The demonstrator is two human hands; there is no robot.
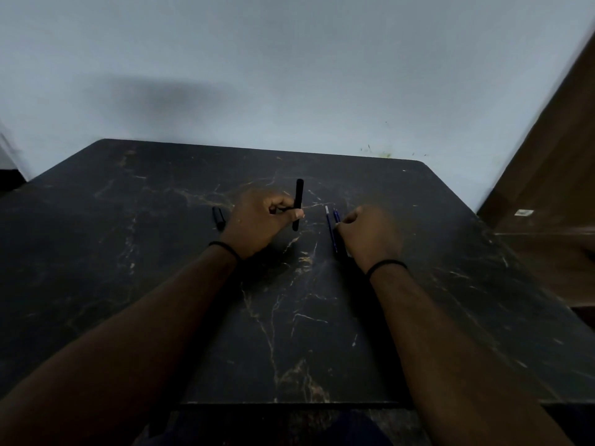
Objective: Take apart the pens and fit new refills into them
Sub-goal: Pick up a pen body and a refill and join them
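The head view looks down on a dark, marble-patterned table (pixel 289 333) pushed against a pale wall (pixel 289 75), with both forearms reaching out over it. The left hand (pixel 260 220) is curled around a black pen barrel (pixel 298 204), pinching it between the thumb and the bent fingers. The barrel stands almost upright, its top rising above the knuckles and its lower end pointing down past the thumb, off the table surface. Just to the left of this hand, a short black pen piece (pixel 218 217) lies on the table, apart from the fingers; whether it is a cap or a barrel section is hard to tell.

The right hand (pixel 367 236) rests low on the table with its fingers curled inward. Its fingertips meet a small bunch of blue refills (pixel 331 226) that lie on the table just to the left of the hand, between the two hands. The thin refills point away from the person, one with a pale tip at its far end. The fingers appear to be pinching them, though the grip itself is hidden behind the knuckles.

Each wrist wears a thin black band, the left band (pixel 225 247) and the right band (pixel 386 265). A brown wooden panel (pixel 553 172) stands to the right of the right hand, beyond the table edge.
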